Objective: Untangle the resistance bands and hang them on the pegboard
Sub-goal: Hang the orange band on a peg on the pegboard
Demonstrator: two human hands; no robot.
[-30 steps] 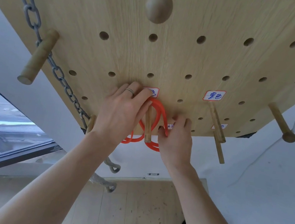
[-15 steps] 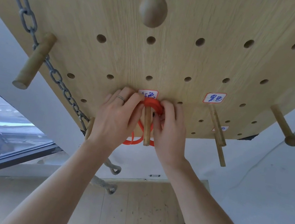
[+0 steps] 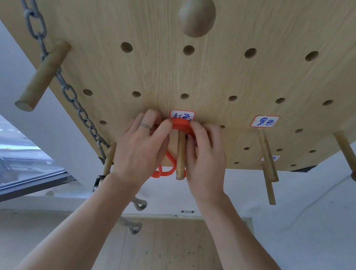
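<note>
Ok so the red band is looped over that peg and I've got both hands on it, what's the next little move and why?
Probably let go with both hands and let it hang. The red band already sits over the peg at its base against the pegboard, with the left hand and right hand pinching it on either side and its lower loops dangling below. Release gently so it doesn't slide toward the peg's tip.

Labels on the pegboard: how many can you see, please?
3: one label above the orange band, one to its right, one lower right behind a peg; more may be hidden.
</note>
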